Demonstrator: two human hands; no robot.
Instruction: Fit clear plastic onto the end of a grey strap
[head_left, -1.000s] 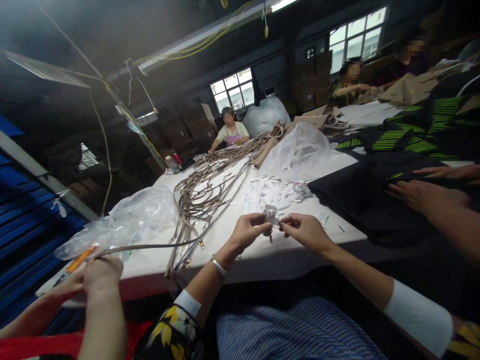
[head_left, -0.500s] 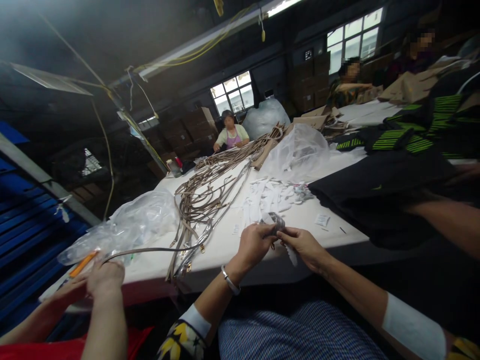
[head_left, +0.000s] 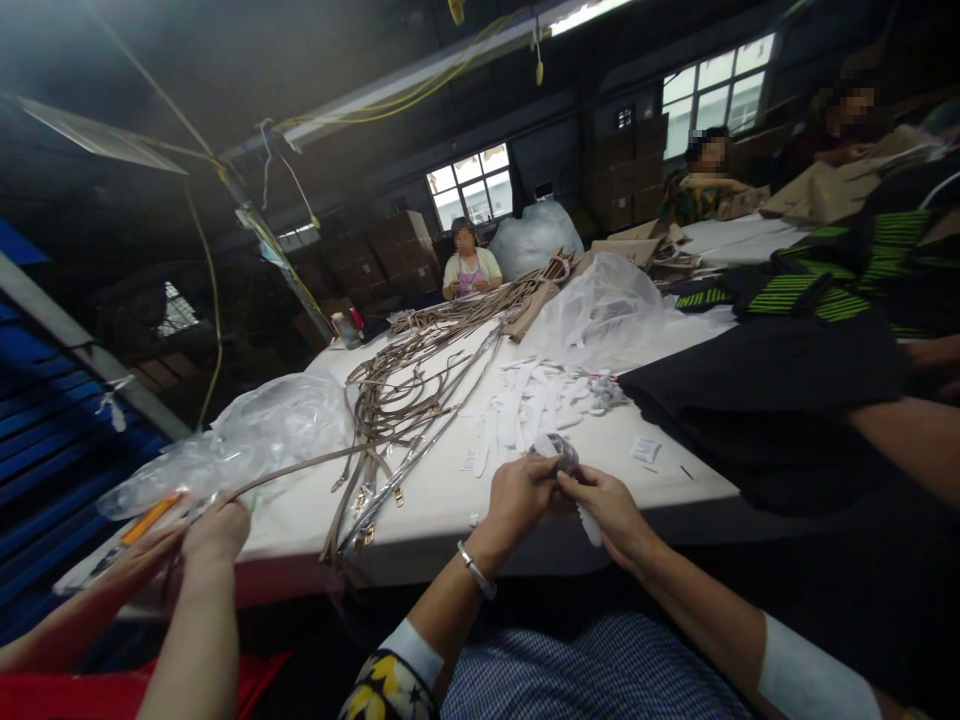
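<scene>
Both hands engaged on a small greyish bundle, just nearside of the white strip pile.
The left hand (head_left: 520, 497) grasps the small greyish bundle (head_left: 566, 455), thumb and fingers closed on it; its make-up is too small to tell. The right hand (head_left: 609, 508) meets it, fingertips pinching a white strip (head_left: 589, 526) whose end hangs below the fingers. Relative to the white strip pile (head_left: 529, 400): brown straps (head_left: 397, 385) lie to its left, a clear plastic bag (head_left: 600, 305) just beyond, a white packet (head_left: 645, 449) near its right nearside, and dark fabric (head_left: 765, 390) to the right. Well left of it, a co-worker's hand (head_left: 216, 530) holds one strap.
</scene>
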